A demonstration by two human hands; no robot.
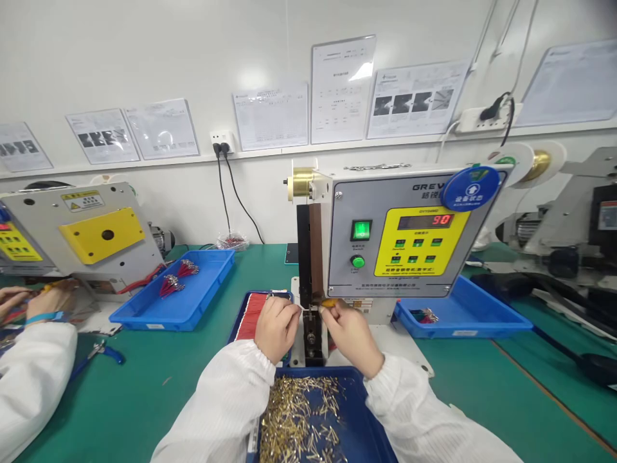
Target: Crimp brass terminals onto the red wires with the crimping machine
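My left hand (277,326) is closed in a pinch at the left side of the crimping machine's dark press head (312,337). A thin pale end, perhaps a wire, shows by its fingertips; the rest is hidden. Opposite it, my right hand (351,335) is closed around a small tool with a yellow-orange handle (330,302), its tip hidden at the press. Behind my left hand, red wires (251,315) lie side by side in a tray. Below both hands, a dark blue tray (369,418) holds many small gold-coloured two-legged parts (294,418).
The machine's panel (395,238) reads 90. Blue trays with red wire bundles stand left (144,315) and right (463,321). A co-worker's sleeve (38,373) and hands are at another machine on the left, near blue-handled pliers (112,354).
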